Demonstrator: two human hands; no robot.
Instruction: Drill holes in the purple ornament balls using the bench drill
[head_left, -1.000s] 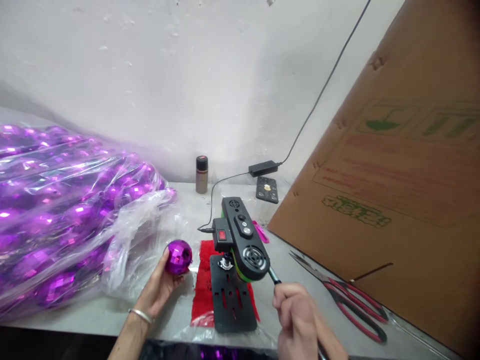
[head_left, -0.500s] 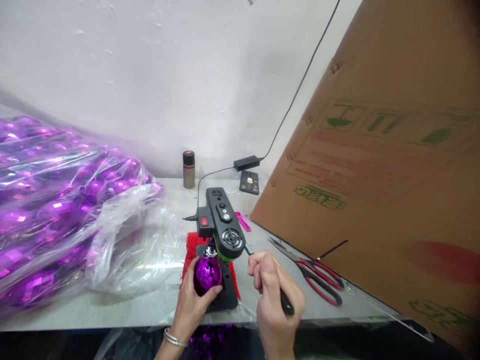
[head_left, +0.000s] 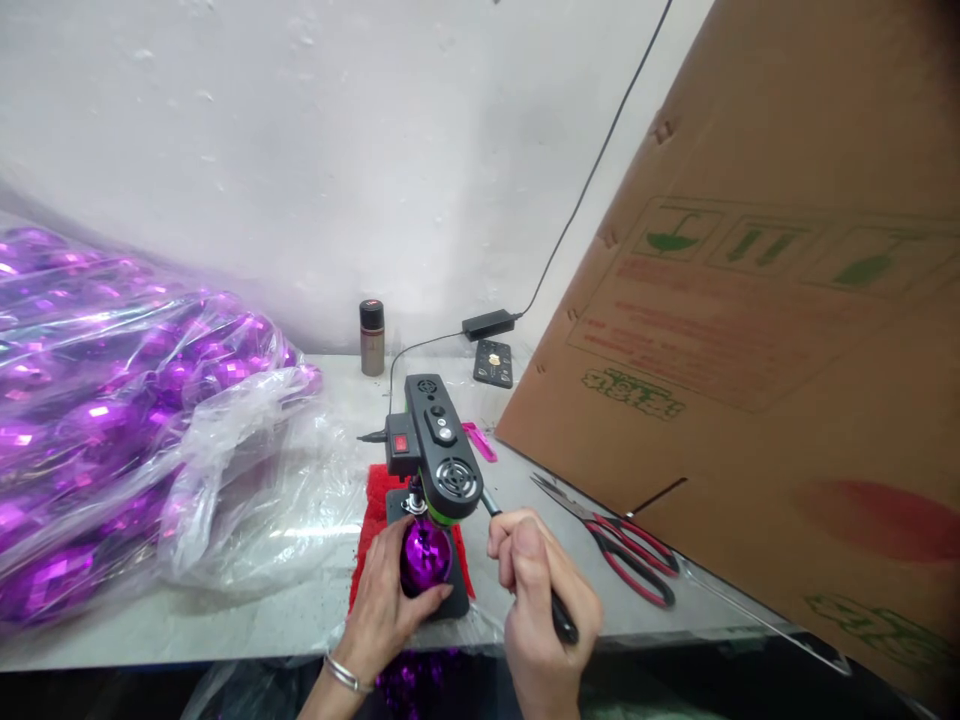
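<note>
Okay, from my end the left hand [head_left: 384, 585] is half-curled around a shiny purple ball [head_left: 426, 556], thumb on its near side, keeping it over the base plate [head_left: 451, 607] and below the near end of the black machine [head_left: 444, 445]. My right hand [head_left: 546, 600] is fisted tight round the lever [head_left: 564, 618]. Can't quite tell if the ball touches the plate. Scissors [head_left: 634, 562] lie off right, bagged purple balls [head_left: 105, 420] left.

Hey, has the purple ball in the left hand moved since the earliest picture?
Yes: against the black machine, the purple ball has moved right, from beside the red cloth to over the base plate.
</note>
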